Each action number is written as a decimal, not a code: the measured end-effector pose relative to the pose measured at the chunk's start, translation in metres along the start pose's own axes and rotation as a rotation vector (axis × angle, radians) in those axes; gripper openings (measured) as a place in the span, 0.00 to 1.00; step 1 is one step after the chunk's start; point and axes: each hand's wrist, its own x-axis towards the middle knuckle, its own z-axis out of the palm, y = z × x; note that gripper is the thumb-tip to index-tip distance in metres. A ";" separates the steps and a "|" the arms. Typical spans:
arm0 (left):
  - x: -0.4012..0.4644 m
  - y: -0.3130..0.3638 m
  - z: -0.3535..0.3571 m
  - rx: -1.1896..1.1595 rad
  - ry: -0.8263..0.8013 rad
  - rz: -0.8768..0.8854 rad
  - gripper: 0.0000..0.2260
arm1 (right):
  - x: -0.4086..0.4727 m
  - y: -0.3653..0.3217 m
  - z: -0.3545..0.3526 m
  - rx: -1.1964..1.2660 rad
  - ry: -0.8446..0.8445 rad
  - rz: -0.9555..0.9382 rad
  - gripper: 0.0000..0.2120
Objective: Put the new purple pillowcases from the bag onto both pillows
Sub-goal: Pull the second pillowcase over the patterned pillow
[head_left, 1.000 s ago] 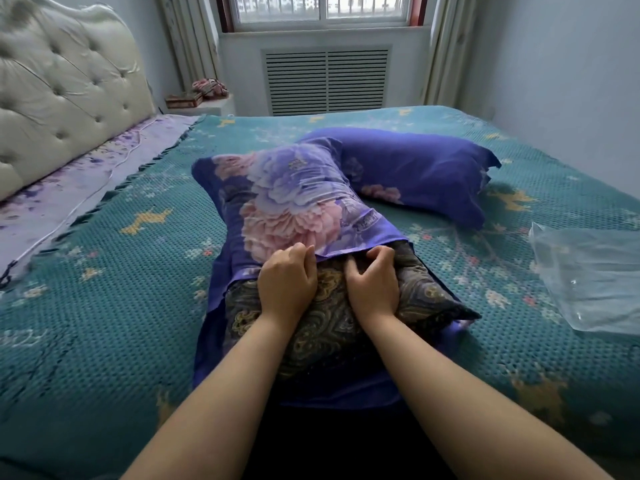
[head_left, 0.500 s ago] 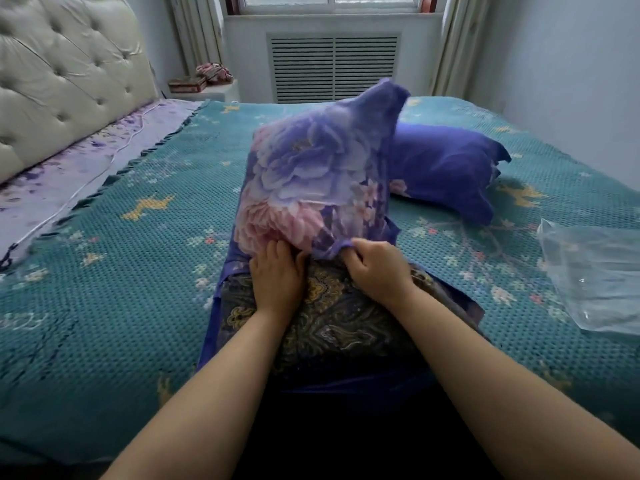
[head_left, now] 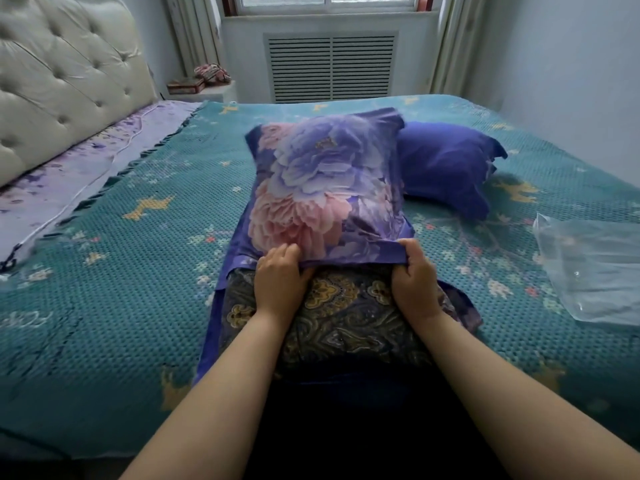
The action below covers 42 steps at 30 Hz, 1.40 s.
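Your left hand (head_left: 280, 282) and right hand (head_left: 414, 275) both reach forward, arms nearly parallel, each gripping the open hem of the pillowcase (head_left: 325, 192); the left fingers curl over the edge, the right pinches its corner. Below your grip, the pillow (head_left: 346, 317) sticks out uncovered toward you. It lies on a teal bedspread (head_left: 121, 306), headboard (head_left: 59, 81) to the left, window (head_left: 325, 0) ahead. Beyond your hands the pillow's long axis runs away from you, far end tilted up. A second covered pillow (head_left: 446, 164) lies past your right hand, and the bag (head_left: 592, 268) is off to its right.
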 end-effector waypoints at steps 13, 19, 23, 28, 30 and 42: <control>-0.004 0.000 -0.006 -0.106 0.144 -0.380 0.08 | -0.005 0.032 -0.008 -0.365 0.020 0.263 0.11; -0.008 0.009 -0.024 0.034 0.195 -0.107 0.05 | 0.004 -0.007 -0.019 -0.355 0.119 -0.214 0.19; -0.013 0.012 -0.038 -0.013 0.032 -0.041 0.13 | 0.000 -0.054 0.003 -0.373 -0.358 -0.380 0.29; -0.024 -0.004 -0.055 0.057 -0.309 -0.391 0.25 | -0.010 -0.045 0.024 -0.657 -0.804 -0.230 0.29; -0.030 -0.012 -0.063 0.024 -0.415 -0.552 0.31 | -0.009 -0.045 0.021 -0.664 -0.776 -0.228 0.28; -0.065 -0.049 -0.106 -0.701 -0.759 -0.897 0.25 | -0.082 -0.088 0.031 -0.417 -0.506 -0.552 0.28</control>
